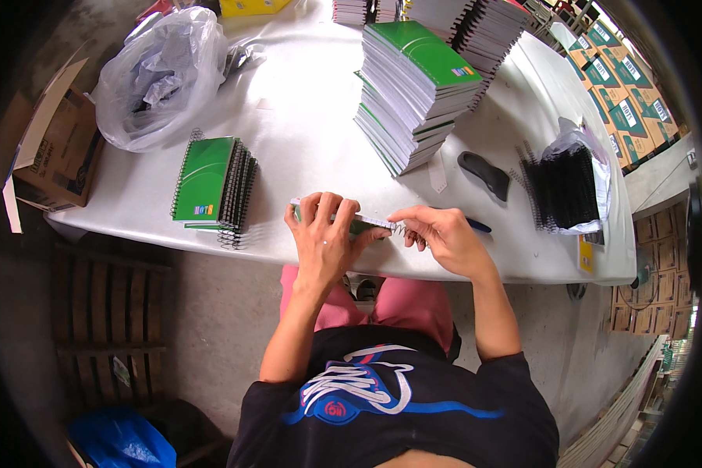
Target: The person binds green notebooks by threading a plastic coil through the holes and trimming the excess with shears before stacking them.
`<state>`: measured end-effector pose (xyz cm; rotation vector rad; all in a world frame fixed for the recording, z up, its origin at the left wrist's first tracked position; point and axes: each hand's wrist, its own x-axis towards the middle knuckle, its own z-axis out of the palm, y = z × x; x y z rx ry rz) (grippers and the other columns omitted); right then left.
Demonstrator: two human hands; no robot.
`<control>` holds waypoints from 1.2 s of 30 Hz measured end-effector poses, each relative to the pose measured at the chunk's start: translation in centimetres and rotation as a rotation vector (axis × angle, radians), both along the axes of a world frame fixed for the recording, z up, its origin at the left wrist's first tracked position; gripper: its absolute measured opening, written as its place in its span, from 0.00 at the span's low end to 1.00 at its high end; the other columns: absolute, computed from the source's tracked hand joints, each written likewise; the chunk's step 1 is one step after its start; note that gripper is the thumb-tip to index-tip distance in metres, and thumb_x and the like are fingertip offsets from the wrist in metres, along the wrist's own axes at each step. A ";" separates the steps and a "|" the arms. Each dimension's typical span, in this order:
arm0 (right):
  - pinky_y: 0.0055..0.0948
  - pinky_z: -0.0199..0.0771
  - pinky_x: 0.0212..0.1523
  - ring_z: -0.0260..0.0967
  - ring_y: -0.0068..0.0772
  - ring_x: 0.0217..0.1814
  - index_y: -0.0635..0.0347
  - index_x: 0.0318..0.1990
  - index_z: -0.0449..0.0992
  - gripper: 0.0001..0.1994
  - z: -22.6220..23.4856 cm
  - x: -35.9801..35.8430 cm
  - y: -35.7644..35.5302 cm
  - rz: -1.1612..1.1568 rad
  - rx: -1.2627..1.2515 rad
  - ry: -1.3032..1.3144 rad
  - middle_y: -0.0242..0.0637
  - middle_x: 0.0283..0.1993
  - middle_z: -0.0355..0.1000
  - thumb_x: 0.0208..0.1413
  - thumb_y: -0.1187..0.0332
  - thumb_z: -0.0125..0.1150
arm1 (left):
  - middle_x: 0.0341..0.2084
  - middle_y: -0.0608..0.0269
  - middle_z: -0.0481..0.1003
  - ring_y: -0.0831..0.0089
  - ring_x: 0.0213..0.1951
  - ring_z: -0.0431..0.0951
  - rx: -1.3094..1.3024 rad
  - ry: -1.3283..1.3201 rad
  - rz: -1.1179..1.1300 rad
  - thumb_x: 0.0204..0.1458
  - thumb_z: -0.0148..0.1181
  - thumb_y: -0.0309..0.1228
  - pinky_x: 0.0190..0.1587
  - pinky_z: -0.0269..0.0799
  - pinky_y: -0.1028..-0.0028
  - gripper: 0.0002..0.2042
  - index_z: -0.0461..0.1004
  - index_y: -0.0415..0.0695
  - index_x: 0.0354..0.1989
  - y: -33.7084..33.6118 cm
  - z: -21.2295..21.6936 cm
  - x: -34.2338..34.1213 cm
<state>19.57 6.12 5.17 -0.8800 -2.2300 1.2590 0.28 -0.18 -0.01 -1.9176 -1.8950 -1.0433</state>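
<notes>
Running left to right by the near edge of the desk [296,148], a notebook [373,221] fills the grip of the left hand [325,234]; the right hand [441,234], nearer its right end, pinches a wire coil [398,228] there. Beyond stands a tall stack [405,93].

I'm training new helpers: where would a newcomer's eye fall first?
Likely on the tall stack of green-covered books, right of centre on the white table. Next, at the near edge, the left hand grips a green notebook, with the right hand at its wire coil. A bulky translucent bag sits upper left.
</notes>
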 end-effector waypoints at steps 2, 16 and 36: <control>0.29 0.71 0.34 0.70 0.32 0.27 0.57 0.50 0.72 0.13 -0.2 0.7 0.8 -0.008 -0.040 -0.058 0.42 0.29 0.73 0.57 0.71 0.53 | 0.34 0.64 0.66 0.61 0.44 0.63 -0.017 -0.001 -0.030 0.29 0.69 0.56 0.50 0.55 0.59 0.27 0.73 0.47 0.29 0.0 0.0 0.0; 0.35 0.72 0.43 0.74 0.37 0.40 0.65 0.42 0.75 0.11 -3.3 7.5 5.1 -0.522 0.077 0.456 0.41 0.38 0.76 0.49 0.77 0.54 | 0.45 0.54 0.62 0.52 0.51 0.57 0.011 -0.216 -0.136 0.23 0.74 0.54 0.52 0.58 0.55 0.29 0.68 0.41 0.21 -0.4 0.4 -0.5; 0.25 0.74 0.43 0.76 0.28 0.36 0.66 0.33 0.81 0.11 0.6 -0.3 2.9 0.059 -0.116 0.217 0.40 0.33 0.78 0.38 0.84 0.61 | 0.48 0.52 0.61 0.51 0.52 0.56 0.022 -0.315 -0.196 0.17 0.75 0.53 0.49 0.62 0.58 0.31 0.68 0.41 0.20 0.5 0.3 -1.2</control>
